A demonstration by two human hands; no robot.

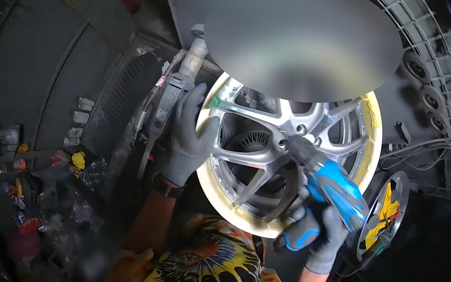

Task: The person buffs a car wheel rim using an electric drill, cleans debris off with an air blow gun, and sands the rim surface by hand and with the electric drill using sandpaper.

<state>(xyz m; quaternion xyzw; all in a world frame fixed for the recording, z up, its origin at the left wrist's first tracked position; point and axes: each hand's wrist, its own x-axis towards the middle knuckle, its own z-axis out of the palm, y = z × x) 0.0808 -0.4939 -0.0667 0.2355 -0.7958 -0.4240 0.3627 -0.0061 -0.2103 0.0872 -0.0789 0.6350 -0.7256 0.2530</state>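
A silver spoked wheel rim (276, 110) with a pale yellow outer edge faces up in front of me. My right hand (329, 236), in a grey glove, is wrapped round the handle of a blue and black cordless power tool (339, 191). The tool's dark nose points at the wheel's hub, close to the bolt holes. My left hand (187, 135), gloved too, lies at the rim's left edge with its fingers spread and the thumb against the rim. A blurred oval hides the wheel's far edge.
Left of the wheel stands a metal arm or clamp (169, 95). Clutter with plastic and bottles (74, 195) fills the lower left. At right are a round metal part with yellow material (382, 215), cables (419, 159), small wheels (431, 101) and a wire rack (445, 53).
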